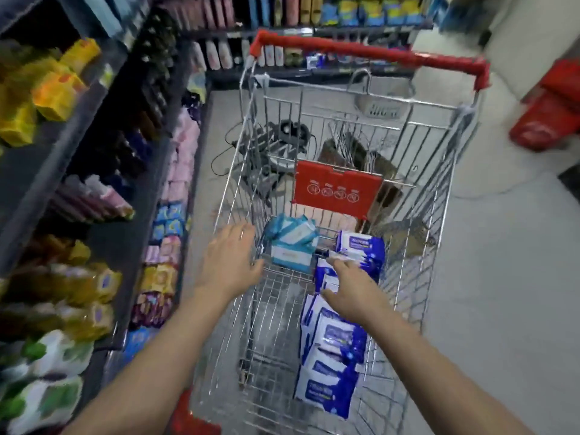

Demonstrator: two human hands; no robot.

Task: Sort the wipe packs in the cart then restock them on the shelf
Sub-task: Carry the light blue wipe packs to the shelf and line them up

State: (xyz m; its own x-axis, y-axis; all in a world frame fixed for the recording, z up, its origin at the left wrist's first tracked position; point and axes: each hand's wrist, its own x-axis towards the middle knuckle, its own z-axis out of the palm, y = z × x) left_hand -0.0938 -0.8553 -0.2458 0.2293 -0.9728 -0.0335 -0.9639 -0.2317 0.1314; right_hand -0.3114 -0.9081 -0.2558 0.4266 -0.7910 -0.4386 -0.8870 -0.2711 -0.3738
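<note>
two bare forearms stretch from the bottom edge toward a wire cart [276,309]. left hand [230,262] is spread, fingers straight and apart, palm down, at the cart's left wall, just beside the teal packs [293,243]. it holds nothing, and whether it touches the wire cannot be told. right hand [351,290] is flat too, fingers straight and loosely together, lying over the blue packs [329,365]. it looks to rest on one of them, but the blur leaves contact unsure.

blue packs, white with dark blue print, stand on edge in a row along the cart's right wall, from the near end to the far end, leaning on one another. teal packs sit in a small heap at the far left of the cart's bottom, near the far end of the blue row. a red flap [337,188] hangs across the cart behind the packs, and a red handle [370,53] caps the far end.

shelf [47,158] runs along the left, stocked with yellow, pink, purple and green-white packets. red baskets [549,114] stand on the grey floor [502,277] at the right. cables [276,142] lie on the floor beyond the cart, seen through its wire.
</note>
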